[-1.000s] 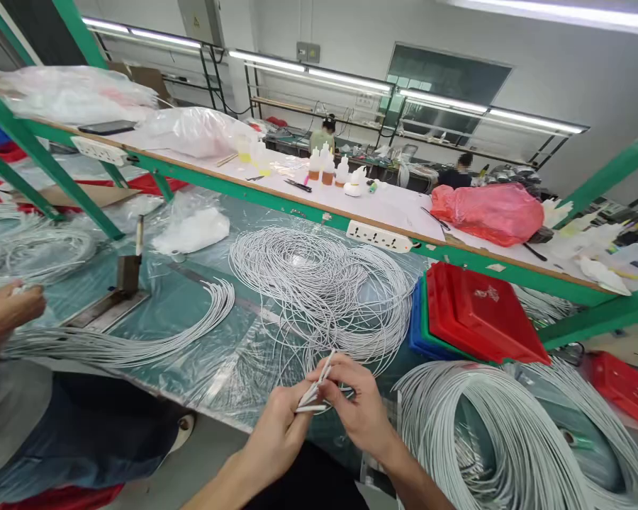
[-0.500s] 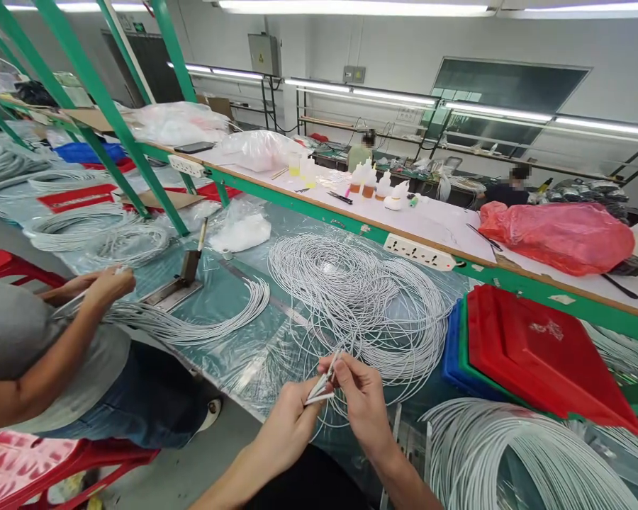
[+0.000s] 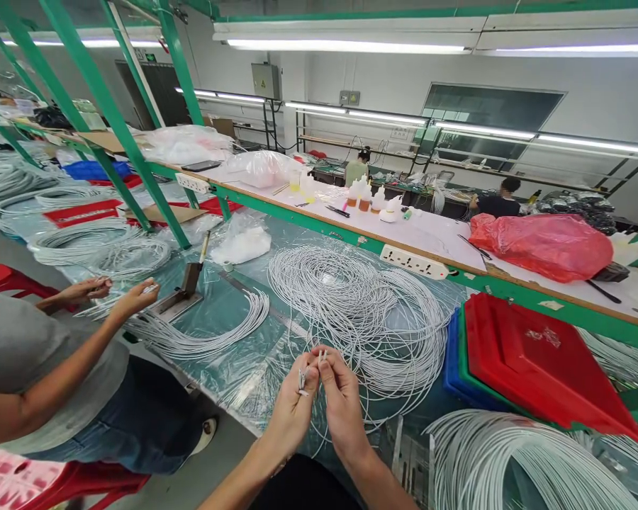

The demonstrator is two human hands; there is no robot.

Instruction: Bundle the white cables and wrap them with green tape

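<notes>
Pinching a small bunch of white wire ends [image 3: 304, 377] in the left hand [image 3: 291, 414], I am bringing the right hand [image 3: 341, 407] in against it, its fingers closing on a single wire end [image 3: 322, 354]; whether the two bunches touch is hard to tell. Both hands are hovering just in front of the big wire coil [image 3: 359, 308]. Left of that coil, a co-worker's hand [image 3: 134, 299] is holding cut wires [image 3: 202, 340] beside a cutter [image 3: 183, 294]. Right of the coil, red trays [image 3: 536, 361] are lying stacked.
</notes>
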